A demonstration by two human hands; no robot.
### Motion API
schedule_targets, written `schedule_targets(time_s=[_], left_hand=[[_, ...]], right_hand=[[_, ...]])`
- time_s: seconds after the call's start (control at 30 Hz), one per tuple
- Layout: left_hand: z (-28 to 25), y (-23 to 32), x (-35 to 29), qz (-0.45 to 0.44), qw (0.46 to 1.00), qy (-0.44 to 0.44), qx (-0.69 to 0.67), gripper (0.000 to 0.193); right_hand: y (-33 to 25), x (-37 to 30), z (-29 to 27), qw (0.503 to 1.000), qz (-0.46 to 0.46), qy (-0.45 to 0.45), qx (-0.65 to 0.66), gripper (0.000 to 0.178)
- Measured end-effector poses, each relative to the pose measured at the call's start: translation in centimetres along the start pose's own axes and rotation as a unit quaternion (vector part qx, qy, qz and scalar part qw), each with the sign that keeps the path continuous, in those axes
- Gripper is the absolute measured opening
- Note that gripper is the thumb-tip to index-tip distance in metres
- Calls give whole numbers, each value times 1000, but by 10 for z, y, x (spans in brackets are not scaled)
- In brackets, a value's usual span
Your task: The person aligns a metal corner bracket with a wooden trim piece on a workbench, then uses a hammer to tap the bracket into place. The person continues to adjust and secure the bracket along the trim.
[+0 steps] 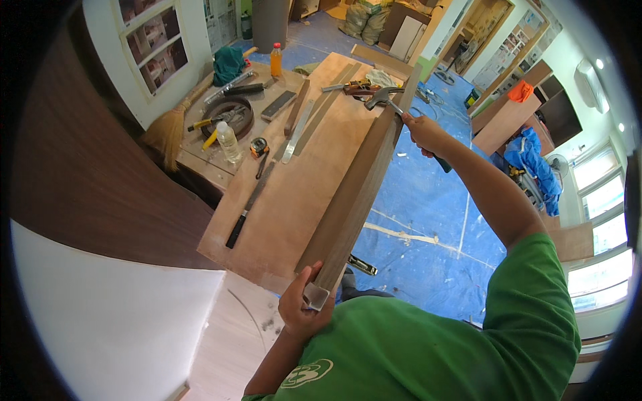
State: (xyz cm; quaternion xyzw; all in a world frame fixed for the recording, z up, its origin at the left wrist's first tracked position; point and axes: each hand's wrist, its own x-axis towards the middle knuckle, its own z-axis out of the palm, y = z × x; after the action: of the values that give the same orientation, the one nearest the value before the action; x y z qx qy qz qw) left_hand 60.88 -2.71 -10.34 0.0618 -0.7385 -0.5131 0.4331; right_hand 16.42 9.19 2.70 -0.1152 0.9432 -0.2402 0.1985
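A long brown wood-grain strip [373, 175] runs along the right edge of the plywood worktop [274, 220], away from my body. My left hand [301, 307] is closed round its near end, where a pale, square end face [315, 296] shows. My right hand [426, 136] grips a claw hammer [380, 99] by its handle, near the strip's far end. The hammer's metal head hangs over the far part of the strip; whether it touches is hard to tell. The dark butt of the handle sticks out below my fist.
On the worktop lie a handsaw [251, 200], a metal strip [297, 134] and a hand plane [361, 87]. A tape measure [258, 147], clear bottle [228, 142] and orange drink bottle [275, 60] stand to the left. Blue sheeting [428, 200] covers the floor at right.
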Motion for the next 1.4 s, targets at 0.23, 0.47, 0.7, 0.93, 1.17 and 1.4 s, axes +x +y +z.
schedule_targets(time_s=[0.23, 0.47, 0.7, 0.93, 1.17, 1.4], left_hand=[[-32, 32, 36, 91, 975, -107, 172, 60], [-25, 26, 19, -199, 978, -39, 54, 56], [-14, 7, 13, -178, 982, -57, 2, 35], [-26, -1, 11, -163, 982, -94, 21, 27], [-29, 2, 12, -148, 983, -101, 30, 33], [-24, 5, 8, -172, 980, -103, 12, 32]], right_hand=[[-1, -42, 25, 999, -29, -14, -15, 78], [-19, -192, 87, 972, -182, -142, -40, 72], [-42, -258, 95, 942, -189, -268, -73, 66], [-24, -196, 89, 973, -164, -155, -50, 59], [-4, -115, 65, 989, -131, -63, -40, 70], [14, -35, 24, 996, -83, -2, -32, 79]])
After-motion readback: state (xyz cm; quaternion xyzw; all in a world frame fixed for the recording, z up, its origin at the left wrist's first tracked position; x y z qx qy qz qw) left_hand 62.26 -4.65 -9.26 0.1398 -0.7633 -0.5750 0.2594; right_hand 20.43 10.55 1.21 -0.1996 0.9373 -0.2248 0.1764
